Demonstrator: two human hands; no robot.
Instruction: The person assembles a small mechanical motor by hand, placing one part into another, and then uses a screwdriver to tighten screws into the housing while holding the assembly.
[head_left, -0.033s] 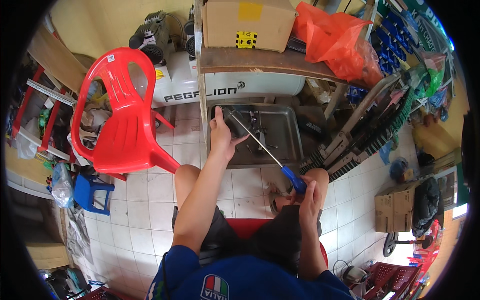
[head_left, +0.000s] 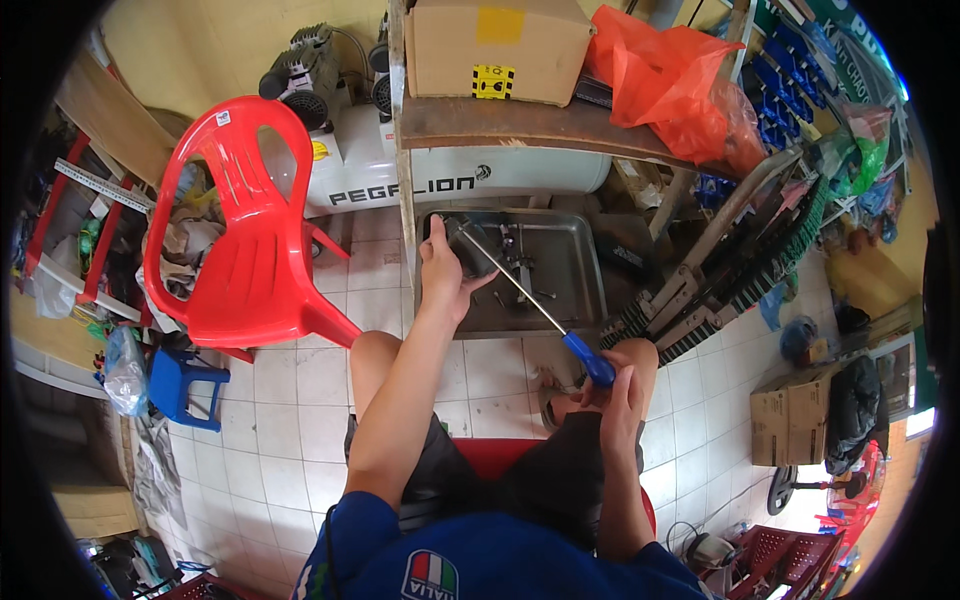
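Observation:
My left hand (head_left: pixel 440 272) is wrapped round a dark grey, blocky part (head_left: pixel 474 256) above the metal tray (head_left: pixel 590 270). Its exact kind I cannot make out, since my fingers cover one side. In my right hand (head_left: pixel 622 392), near my right knee, is the end of a long screwdriver (head_left: pixel 585 356) with a blue handle. The bright shaft slants up and left, and its tip meets the upper end of the dark part. Several small metal pieces (head_left: pixel 512 262) lie in the tray beyond the shaft.
A red plastic chair (head_left: pixel 240 270) stands to the left, with a blue stool (head_left: pixel 185 385) beyond it. Behind the tray are a white air compressor tank (head_left: pixel 540 172) and a wooden shelf (head_left: pixel 530 124) bearing a cardboard box (head_left: pixel 495 50). Dark metal frames (head_left: pixel 690 290) lean at right.

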